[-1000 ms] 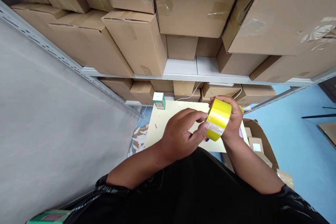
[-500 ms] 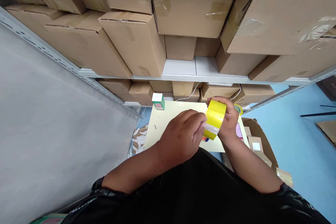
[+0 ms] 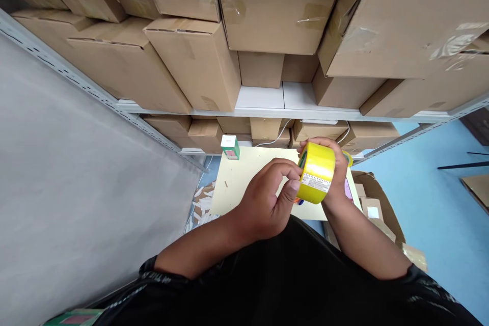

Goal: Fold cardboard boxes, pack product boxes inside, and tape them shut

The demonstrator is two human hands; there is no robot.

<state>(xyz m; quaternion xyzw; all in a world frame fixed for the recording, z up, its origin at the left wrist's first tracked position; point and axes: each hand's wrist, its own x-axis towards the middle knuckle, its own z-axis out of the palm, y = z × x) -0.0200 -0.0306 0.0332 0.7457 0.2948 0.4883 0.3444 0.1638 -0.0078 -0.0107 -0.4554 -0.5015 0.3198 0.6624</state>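
Note:
A roll of yellow packing tape point(image 3: 319, 160) with a white printed label strip is held up above the cream tabletop point(image 3: 240, 183). My right hand point(image 3: 339, 175) wraps round its far right side, with part of the fingers hidden behind the roll. At the left edge of the roll, my left hand point(image 3: 267, 201) has curled fingers, with the thumb and index fingertips against the rim. Another yellow tape roll point(image 3: 347, 159) shows partly behind my right hand. Below the held roll, a small orange and blue item point(image 3: 299, 201) is mostly covered.
A green and white small box point(image 3: 230, 147) stands at the table's back left. Cardboard boxes point(image 3: 191, 56) fill the metal shelf point(image 3: 267, 112) ahead. Right of the table is an open carton point(image 3: 376, 198) with small boxes. Paper scraps point(image 3: 202, 204) lie at left.
The tape roll has turned and shifted slightly right, showing more of its label and its inner opening. My left hand's thumb and index finger have spread apart from a tighter pinch.

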